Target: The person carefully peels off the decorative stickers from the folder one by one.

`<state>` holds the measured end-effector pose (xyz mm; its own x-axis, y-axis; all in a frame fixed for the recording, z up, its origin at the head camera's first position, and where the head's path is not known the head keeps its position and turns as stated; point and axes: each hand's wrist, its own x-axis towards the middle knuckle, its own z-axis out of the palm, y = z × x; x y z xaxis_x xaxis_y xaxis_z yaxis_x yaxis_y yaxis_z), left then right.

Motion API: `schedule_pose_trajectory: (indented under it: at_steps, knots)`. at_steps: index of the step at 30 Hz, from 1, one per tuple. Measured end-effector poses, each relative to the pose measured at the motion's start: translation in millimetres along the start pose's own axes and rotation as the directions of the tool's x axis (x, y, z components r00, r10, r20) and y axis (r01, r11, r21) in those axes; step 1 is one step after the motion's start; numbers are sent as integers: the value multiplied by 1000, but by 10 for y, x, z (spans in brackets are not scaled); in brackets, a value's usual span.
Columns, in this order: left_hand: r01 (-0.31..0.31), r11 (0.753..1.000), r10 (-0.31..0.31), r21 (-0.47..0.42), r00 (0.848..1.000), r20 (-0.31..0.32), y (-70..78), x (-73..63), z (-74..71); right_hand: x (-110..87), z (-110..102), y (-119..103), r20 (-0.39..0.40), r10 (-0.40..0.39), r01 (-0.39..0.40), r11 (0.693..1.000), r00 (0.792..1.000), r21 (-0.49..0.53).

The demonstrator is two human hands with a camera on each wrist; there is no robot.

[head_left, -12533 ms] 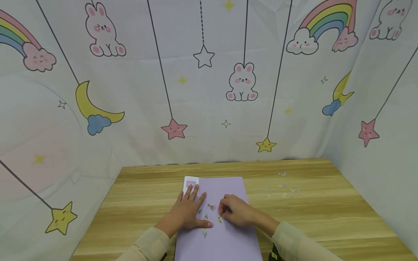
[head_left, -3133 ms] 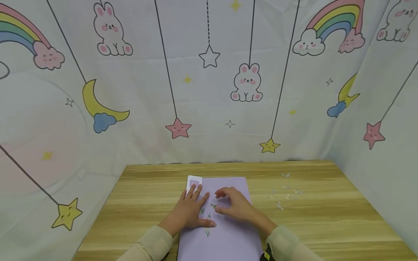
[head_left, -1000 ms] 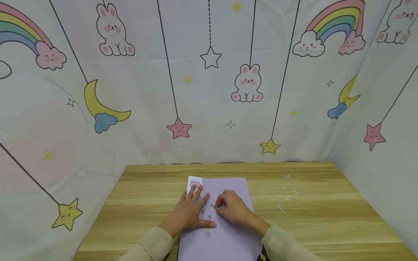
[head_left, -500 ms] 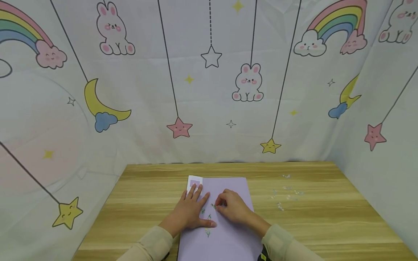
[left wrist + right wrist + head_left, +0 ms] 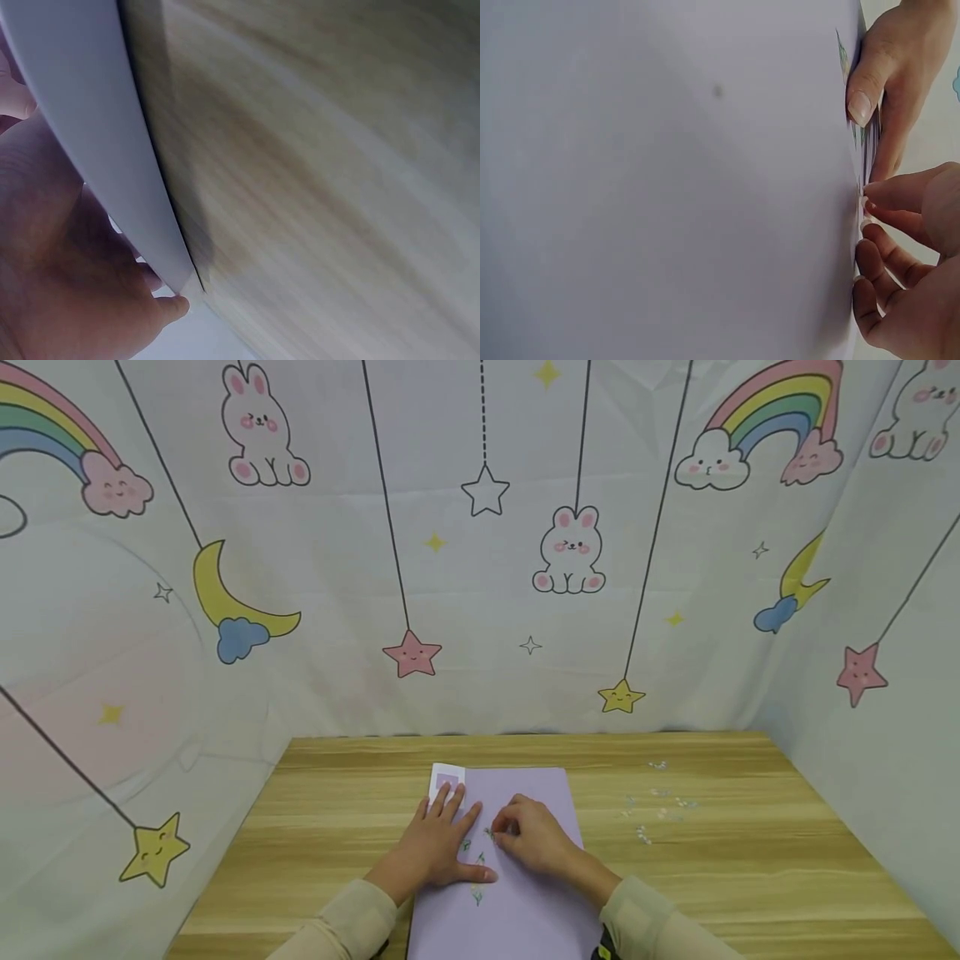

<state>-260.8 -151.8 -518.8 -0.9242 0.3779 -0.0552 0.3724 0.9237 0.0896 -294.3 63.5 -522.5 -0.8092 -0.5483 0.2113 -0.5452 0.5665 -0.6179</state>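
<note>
A lilac folder or book cover (image 5: 517, 918) lies on the table in the head view. My left hand (image 5: 431, 852) rests flat on it with fingers spread, thumb pointing right; the left wrist view shows this palm (image 5: 82, 292) at the cover's edge. With thumb and forefinger, my right hand (image 5: 536, 837) pinches at a small green-leaved flower sticker (image 5: 489, 833), partly hidden by the fingertips. Other small flower stickers, such as a green-stemmed one (image 5: 477, 897), lie around the left thumb. In the right wrist view, the right fingertips (image 5: 870, 191) meet close to the cover.
Several small pale cut-out pieces (image 5: 642, 836) lie scattered on the wooden table (image 5: 750, 877) to the right. A white label (image 5: 447, 775) marks the cover's far left corner. Behind hangs a white cloth (image 5: 337, 568) printed with rabbits and stars.
The yellow flower sticker by my right hand is gone from the cover, and another pale piece lies on the table. My right fingers have closed onto the remaining sticker; my left hand stays.
</note>
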Motion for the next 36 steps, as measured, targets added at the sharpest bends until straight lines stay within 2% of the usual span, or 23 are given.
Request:
schedule_pose_trajectory:
  at_steps: [9,13,24,29,36]
  knots:
    - [2,1000,-2,7,1000,0,28,-17,-40,6,20,-1,-6,22,-22,1000,1000,-4]
    - [2,1000,-2,14,1000,-4,3,4,-2,9,11,-1,-4,17,-17,1000,1000,-2]
    - [7,1000,-7,19,1000,6,30,-22,-28,-11,-10,3,29,-17,17,1000,999,14]
    - [5,1000,-5,6,1000,10,59,-42,-89,-28,-15,9,16,-30,29,999,999,28]
    - [2,1000,-2,11,1000,4,73,-68,-131,-31,-33,36,42,-24,22,999,999,42]
